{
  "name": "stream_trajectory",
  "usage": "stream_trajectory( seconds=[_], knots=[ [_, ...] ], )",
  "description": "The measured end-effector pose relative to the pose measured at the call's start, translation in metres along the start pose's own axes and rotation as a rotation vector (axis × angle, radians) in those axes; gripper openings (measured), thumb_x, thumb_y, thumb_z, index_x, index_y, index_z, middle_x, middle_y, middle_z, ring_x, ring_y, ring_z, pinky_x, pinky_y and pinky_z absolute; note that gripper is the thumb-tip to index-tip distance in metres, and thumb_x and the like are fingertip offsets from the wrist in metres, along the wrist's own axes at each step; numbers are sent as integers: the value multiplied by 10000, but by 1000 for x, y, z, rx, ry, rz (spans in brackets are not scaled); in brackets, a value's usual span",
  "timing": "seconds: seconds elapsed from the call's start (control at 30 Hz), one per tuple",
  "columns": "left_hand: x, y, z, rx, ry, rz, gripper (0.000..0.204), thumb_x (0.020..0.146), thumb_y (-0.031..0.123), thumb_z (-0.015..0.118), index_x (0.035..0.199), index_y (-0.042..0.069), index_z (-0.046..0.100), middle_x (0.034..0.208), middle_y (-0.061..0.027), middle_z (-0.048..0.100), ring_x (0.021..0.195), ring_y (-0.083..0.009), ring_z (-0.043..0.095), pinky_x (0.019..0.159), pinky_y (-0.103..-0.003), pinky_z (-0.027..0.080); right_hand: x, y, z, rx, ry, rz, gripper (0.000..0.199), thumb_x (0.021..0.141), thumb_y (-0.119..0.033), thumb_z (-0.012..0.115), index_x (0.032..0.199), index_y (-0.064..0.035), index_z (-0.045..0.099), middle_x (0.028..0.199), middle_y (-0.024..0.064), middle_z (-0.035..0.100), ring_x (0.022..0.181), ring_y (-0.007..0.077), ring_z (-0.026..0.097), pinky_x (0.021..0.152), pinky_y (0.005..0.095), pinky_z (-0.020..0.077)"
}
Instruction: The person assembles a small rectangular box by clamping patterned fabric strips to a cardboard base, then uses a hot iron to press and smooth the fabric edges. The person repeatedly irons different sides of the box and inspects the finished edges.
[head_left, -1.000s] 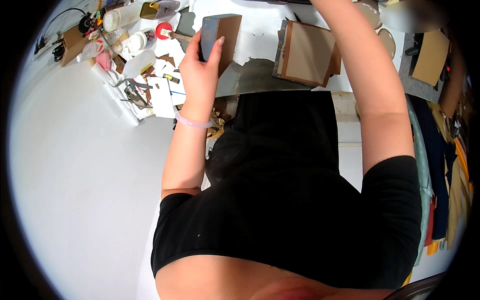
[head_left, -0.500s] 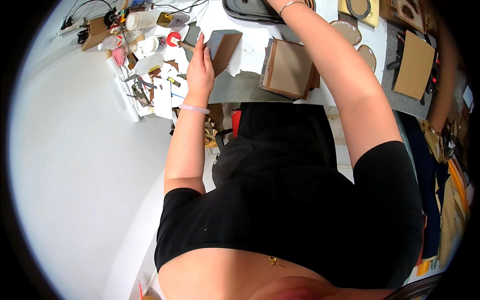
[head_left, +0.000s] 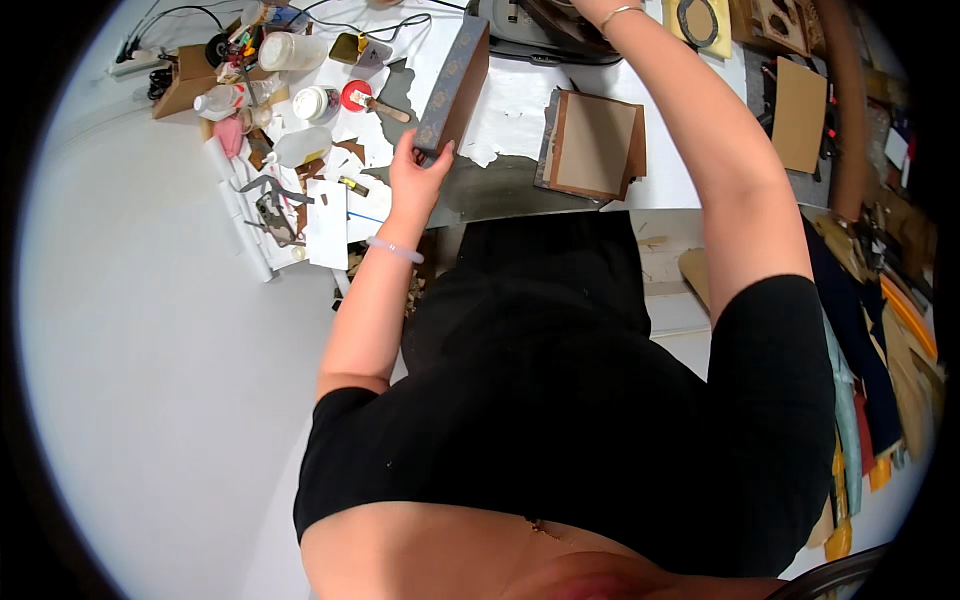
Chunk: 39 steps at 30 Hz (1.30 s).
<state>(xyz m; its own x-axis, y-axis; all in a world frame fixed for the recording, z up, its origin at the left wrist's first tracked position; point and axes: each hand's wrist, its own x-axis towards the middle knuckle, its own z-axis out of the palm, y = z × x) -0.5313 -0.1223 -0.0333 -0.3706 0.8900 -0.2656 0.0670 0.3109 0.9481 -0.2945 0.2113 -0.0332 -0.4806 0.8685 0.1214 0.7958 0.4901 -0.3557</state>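
On the white worktable's (head_left: 668, 175) left side, the left hand (head_left: 420, 178) grasps the near end of a long, rectangular box (head_left: 457, 90) with a patterned grey-blue face and plain brown side. The right hand (head_left: 597, 10), cut off by the upper edge, is at a dark case (head_left: 545, 48); whether it grips anything cannot be told. Half a second earlier, the left fingers lay straight along the box, which looked shorter. A wooden-handled brush (head_left: 385, 108) rests its bristles over a shallow red dish (head_left: 347, 97); the white tub's (head_left: 315, 104) contents are unclear.
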Motion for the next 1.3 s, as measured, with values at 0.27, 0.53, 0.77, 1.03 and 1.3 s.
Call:
stream_trajectory(
  seconds=[0.27, 0.53, 0.77, 1.03, 1.3],
  knots=[
    [-10, -78, -23, 167, -25, 167, 399, 877, 132, 788, 1222, 31, 616, 1048, -151, 725, 910, -256, 727, 795, -350, 557, -81, -150, -112, 90, -7, 152, 505, 840, -361, 814, 1262, -128, 662, 1045, 198, 728, 962, 406, 698, 825, 449, 565],
    [-9, -102, -35, 127, -207, 98, 501, 825, 77, 787, 1297, 26, 625, 1134, -181, 713, 1000, -313, 716, 867, -359, 556, -122, -227, -74, -12, -174, 132, 427, 844, -391, 800, 1187, -177, 662, 842, 190, 723, 778, 406, 703, 679, 479, 565],
    [-5, -109, -38, 86, -253, 140, 495, 830, 57, 772, 1303, 33, 628, 1165, -182, 697, 1001, -336, 702, 851, -376, 566, -130, -251, -62, -101, -235, 228, 421, 870, -400, 774, 1192, -159, 650, 861, 211, 720, 797, 427, 698, 689, 494, 564],
    [-8, -163, -28, 11, -246, 38, 403, 860, 64, 736, 1252, 26, 648, 1138, -181, 712, 1025, -366, 689, 888, -385, 552, -195, -296, -45, -67, -353, -23, 442, 885, -355, 751, 1240, -142, 597, 849, 113, 737, 733, 314, 734, 609, 408, 598],
    [-5, -111, -37, 223, -266, 178, 445, 832, 64, 778, 1252, 14, 639, 1124, -200, 693, 974, -352, 704, 809, -384, 570, -157, -259, -44, -117, -305, 30, 489, 864, -400, 793, 1244, -155, 606, 697, 102, 699, 678, 317, 725, 584, 391, 579]
  ],
)
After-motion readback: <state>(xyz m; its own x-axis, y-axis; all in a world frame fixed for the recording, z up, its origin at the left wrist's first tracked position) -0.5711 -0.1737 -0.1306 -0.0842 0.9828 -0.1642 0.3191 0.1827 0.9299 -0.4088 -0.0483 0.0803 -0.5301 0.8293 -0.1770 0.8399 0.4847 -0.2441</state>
